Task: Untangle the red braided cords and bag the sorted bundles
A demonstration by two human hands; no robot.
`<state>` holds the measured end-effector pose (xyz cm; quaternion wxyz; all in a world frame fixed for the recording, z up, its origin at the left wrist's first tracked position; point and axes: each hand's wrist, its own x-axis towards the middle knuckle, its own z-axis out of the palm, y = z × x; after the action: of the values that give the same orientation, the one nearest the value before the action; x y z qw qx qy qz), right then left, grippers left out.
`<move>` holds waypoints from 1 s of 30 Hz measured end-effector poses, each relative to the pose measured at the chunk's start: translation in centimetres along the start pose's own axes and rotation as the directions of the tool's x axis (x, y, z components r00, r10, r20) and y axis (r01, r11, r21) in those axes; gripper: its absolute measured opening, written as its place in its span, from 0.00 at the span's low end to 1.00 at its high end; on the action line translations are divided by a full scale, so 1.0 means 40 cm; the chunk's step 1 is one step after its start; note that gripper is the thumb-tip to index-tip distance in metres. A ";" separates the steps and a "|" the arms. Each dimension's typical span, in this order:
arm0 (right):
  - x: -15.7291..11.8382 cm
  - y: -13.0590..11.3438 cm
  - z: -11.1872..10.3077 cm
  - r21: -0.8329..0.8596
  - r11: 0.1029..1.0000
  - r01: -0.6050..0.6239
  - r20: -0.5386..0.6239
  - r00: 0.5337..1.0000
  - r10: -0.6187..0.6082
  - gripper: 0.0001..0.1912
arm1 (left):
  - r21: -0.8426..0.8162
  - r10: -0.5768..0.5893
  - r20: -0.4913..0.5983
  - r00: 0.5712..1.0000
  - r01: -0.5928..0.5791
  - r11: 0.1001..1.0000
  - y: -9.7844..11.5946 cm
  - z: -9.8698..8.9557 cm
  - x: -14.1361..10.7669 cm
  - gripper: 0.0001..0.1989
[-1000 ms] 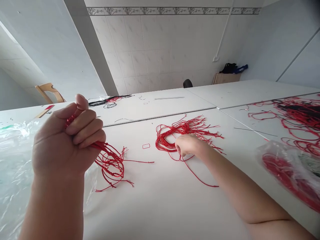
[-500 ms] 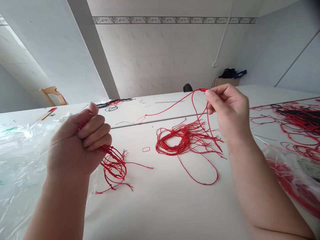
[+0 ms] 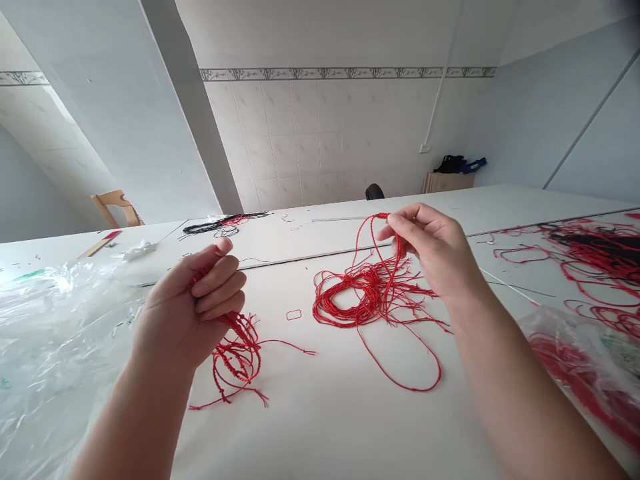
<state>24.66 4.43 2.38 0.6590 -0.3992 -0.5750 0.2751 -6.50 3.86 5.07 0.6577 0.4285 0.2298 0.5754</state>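
My left hand point(image 3: 195, 300) is closed in a fist around a bunch of knotted red cord bracelets point(image 3: 237, 357), whose loops and frayed ends hang out below the little finger. Between thumb and fingers of my right hand point(image 3: 425, 243) is pinched a single red braided cord point(image 3: 382, 215), at its knotted part. Its strands droop in loops toward the table. Beneath them lies a coiled bundle of red cords point(image 3: 345, 313) with loose ends spread to the right and one long loop toward me. A small red rectangular outline point(image 3: 294, 315) lies between the two bunches.
Clear plastic bags point(image 3: 55, 340) cover the table's left side. Tangled red and black cords point(image 3: 595, 247) lie at the right, above another plastic bag point(image 3: 595, 367) with red content. Black cords point(image 3: 225, 223) lie farther back. A wooden chair point(image 3: 117, 207) stands behind at left.
My right hand has moved left and down with the cord, whose long end no longer stretches out leftward. My left hand has shifted right and slightly down. The camera view has tilted up a little.
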 end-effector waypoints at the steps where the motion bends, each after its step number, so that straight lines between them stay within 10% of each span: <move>1: 0.000 0.000 0.002 0.026 0.999 -0.026 0.011 1.000 0.025 0.09 | 0.004 -0.011 0.005 1.000 0.011 1.000 -0.003 -0.001 0.001 0.11; 14: -0.024 -0.005 0.047 0.262 0.934 -0.244 0.237 0.954 0.183 0.13 | 0.179 -0.261 0.029 0.965 0.252 0.951 -0.127 -0.041 0.054 0.09; 22: -0.042 -0.003 0.107 0.704 0.572 -0.420 0.342 0.907 0.245 0.07 | 0.310 -0.357 -0.037 0.933 0.350 0.884 -0.233 -0.048 0.067 0.15; 30: -0.026 0.026 0.100 0.707 0.626 -0.327 0.222 0.944 0.243 0.09 | 0.161 -0.455 0.048 0.889 0.443 0.882 -0.277 -0.035 0.054 0.11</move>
<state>20.67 4.96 1.02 0.6801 -0.1712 -0.3783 0.6042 -0.92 6.66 -4.44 0.7490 0.4343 0.3362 0.3706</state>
